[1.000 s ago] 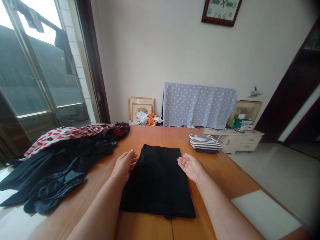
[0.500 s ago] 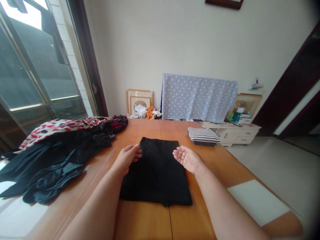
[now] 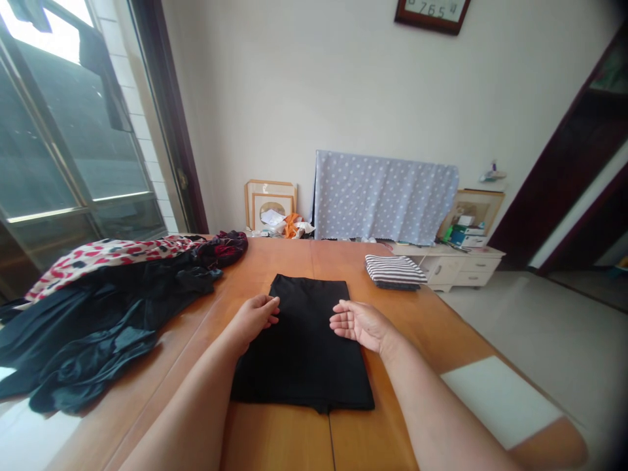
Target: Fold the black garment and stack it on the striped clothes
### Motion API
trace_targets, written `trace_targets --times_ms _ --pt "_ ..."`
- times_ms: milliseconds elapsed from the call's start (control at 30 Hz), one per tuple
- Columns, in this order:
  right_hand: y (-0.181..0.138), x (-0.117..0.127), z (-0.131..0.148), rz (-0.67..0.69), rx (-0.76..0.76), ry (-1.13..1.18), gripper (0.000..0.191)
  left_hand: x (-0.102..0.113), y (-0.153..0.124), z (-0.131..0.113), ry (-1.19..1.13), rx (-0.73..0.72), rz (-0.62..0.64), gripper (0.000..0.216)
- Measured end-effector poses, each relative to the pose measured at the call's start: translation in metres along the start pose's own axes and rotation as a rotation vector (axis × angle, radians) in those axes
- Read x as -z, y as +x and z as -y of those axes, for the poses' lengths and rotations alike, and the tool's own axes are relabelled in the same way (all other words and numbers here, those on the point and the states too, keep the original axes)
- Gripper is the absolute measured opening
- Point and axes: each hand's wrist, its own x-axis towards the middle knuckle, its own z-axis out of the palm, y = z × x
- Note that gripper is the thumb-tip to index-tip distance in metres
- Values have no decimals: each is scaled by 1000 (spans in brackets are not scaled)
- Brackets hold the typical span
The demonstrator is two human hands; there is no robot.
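Observation:
A black folded garment (image 3: 304, 353) lies flat on the wooden table in front of me, its wider edge towards me. Over its left side is my left hand (image 3: 255, 319), fingers loosely curled and thumb on top, with nothing visible in it. My right hand (image 3: 362, 324) hovers at the garment's right side, palm turned inward and fingers stretched out, holding nothing. Whether either hand touches the cloth is hard to tell.
Dark rumpled clothes (image 3: 112, 314) and a red-and-white patterned cloth (image 3: 108, 255) are heaped on the table's left. A folded striped garment (image 3: 395, 269) rests on a dark one at the far right. Behind the wooden table (image 3: 275, 438) stand a polka-dot-covered object (image 3: 383, 196) and a white cabinet (image 3: 461, 268).
Both hands have moved slightly inward over the black garment, closer to each other. The garment keeps its shape. My view has tilted up a little, showing more of the wall frame.

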Motion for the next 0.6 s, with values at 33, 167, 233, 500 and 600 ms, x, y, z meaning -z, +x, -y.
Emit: trace_targets --times_ms 33,167,233,500,600 --pt "0 0 0 -1 0 1 26 0 0 0 -9 0 -1 35" --pt "0 0 0 -3 0 6 27 0 -1 0 -28 2 -14 36" --pt "1 0 -1 0 4 9 28 0 0 1 5 -17 -9 36" --pt "2 4 -6 12 33 1 30 2 6 6 97 -37 -17 39" --pt "2 3 -9 -1 60 -23 29 3 7 6 132 -40 7 40"
